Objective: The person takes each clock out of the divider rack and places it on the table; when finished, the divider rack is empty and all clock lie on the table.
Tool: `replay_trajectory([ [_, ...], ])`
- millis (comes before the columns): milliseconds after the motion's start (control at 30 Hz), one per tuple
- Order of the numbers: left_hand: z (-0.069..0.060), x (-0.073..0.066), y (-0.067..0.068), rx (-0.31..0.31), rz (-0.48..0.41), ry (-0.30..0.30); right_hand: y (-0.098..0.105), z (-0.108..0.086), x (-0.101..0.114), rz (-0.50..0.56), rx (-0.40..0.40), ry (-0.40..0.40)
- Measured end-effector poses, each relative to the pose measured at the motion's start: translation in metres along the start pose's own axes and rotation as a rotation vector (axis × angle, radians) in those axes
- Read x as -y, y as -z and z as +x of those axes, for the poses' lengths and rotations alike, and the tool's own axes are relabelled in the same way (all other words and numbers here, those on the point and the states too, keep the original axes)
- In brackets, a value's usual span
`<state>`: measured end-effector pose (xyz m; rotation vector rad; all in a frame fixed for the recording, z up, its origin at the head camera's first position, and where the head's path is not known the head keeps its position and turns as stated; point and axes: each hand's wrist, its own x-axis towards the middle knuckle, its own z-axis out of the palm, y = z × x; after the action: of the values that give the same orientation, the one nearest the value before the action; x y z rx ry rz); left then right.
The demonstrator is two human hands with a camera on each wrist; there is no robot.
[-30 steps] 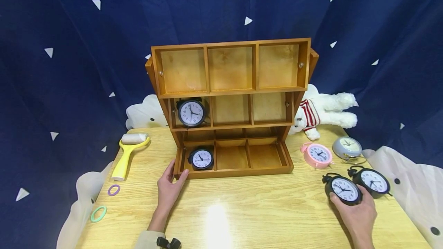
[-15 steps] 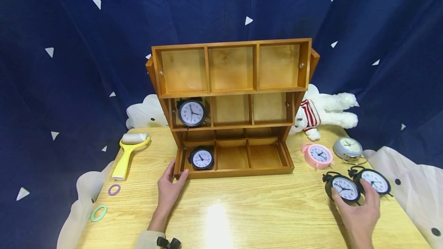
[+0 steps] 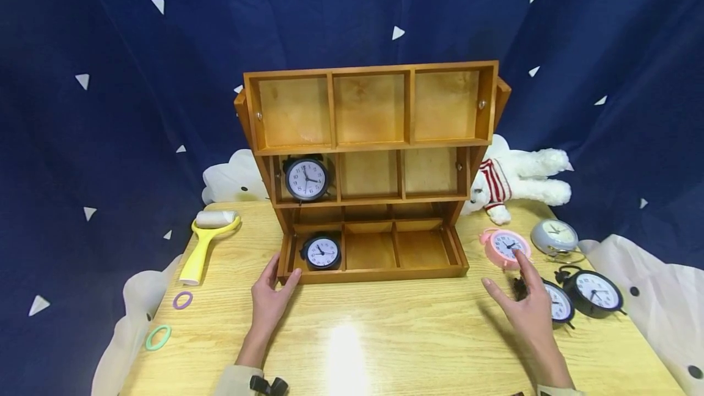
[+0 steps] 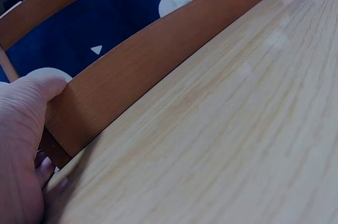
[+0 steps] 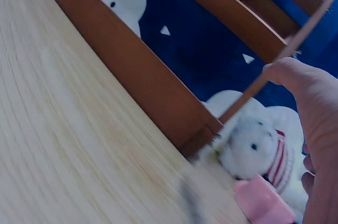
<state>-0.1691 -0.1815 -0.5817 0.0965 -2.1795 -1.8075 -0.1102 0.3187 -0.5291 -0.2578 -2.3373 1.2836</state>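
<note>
The step in hand, as I judged it, was the picking up of a clock at the right side of the worktop (image 3: 418, 335), while the wooden shelf (image 3: 368, 176) was being steadied. The person's right hand (image 3: 525, 310) was over this group of clocks with its grip released: the thumb and the index finger were spread wide, and nothing was between them. The index fingertip appeared over the lower edge of the pink clock (image 3: 500, 245) (whether it touched there, I could not tell), and the hand partly covered the nearer black clock (image 3: 558, 305). The left hand (image 3: 269, 298) had its grip on the front left corner of the shelf, with the thumb upon the front board.

The pink clock was on the worktop, to the right of the shelf and near the grey clock (image 3: 552, 236). Two other clocks were in left compartments of the shelf: one black in the middle row (image 3: 307, 179), one black in the bottom row (image 3: 322, 253).

The next move, in my opinion, called for the thumb and fingers to close around the pink body from two sides, with the wrist high enough not to push the black neighbour.
</note>
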Motion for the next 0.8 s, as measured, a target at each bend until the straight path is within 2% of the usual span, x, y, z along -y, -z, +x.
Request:
replay_trajectory([
  [133, 0.0, 0.0, 0.0, 0.0, 0.009, -0.001, -0.015, 0.006, -0.001, 0.004, 0.091, 0.027],
  [367, 0.0, 0.0, 0.001, 0.0, 0.024, -0.011, -0.039, 0.018, -0.01, 0.038, 0.218, 0.154],
  [600, 0.0, 0.001, 0.0, -0.004, 0.018, -0.012, -0.06, 0.025, -0.018, 0.179, 0.334, 0.111],
  [800, 0.0, 0.002, 0.001, -0.007, 0.022, -0.02, -0.071, 0.032, -0.024, 0.277, 0.339, 0.093],
])
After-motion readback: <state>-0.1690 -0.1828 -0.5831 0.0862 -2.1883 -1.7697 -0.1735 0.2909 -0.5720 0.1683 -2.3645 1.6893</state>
